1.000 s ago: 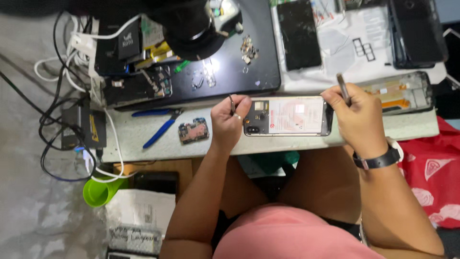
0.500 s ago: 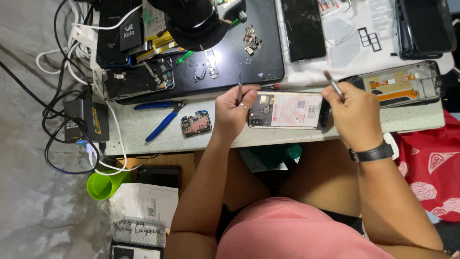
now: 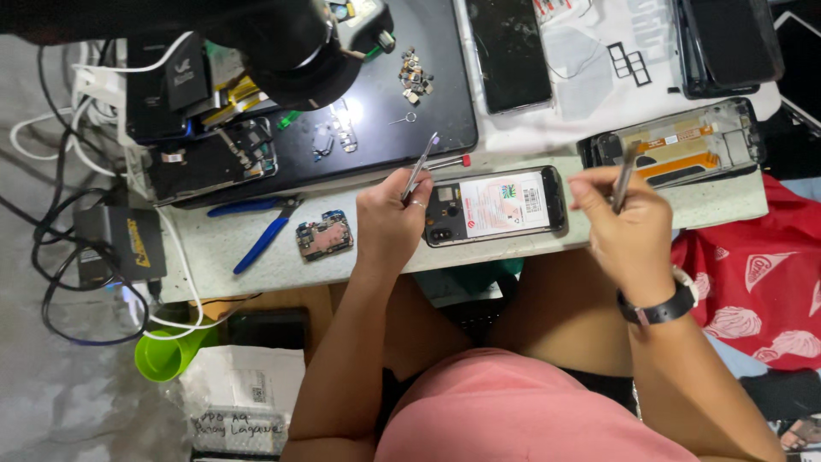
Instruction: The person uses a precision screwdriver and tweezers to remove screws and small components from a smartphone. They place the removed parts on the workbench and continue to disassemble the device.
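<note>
— Where is the opened phone (image 3: 496,206)?

— Flat on the near edge of the pale workbench (image 3: 342,257), back cover off, its long axis running left to right across the person's lap. The camera end points toward the left hand (image 3: 389,218).

— And the hands?

— One at each end. The left hand touches the phone's left end and pinches a pair of tweezers (image 3: 419,167), tips angled up and away. The right hand (image 3: 629,222) sits just off the phone's right end, closed around a slim metal tool (image 3: 624,175) held nearly upright.

— Which is nearer?

— The left, I judge; it rests against the phone, while the right is a little apart.

— Around them?

— A small circuit board (image 3: 324,236) and blue-handled pliers (image 3: 261,231) lie left of the left hand; a stripped phone frame (image 3: 676,141) lies beyond the right.
</note>
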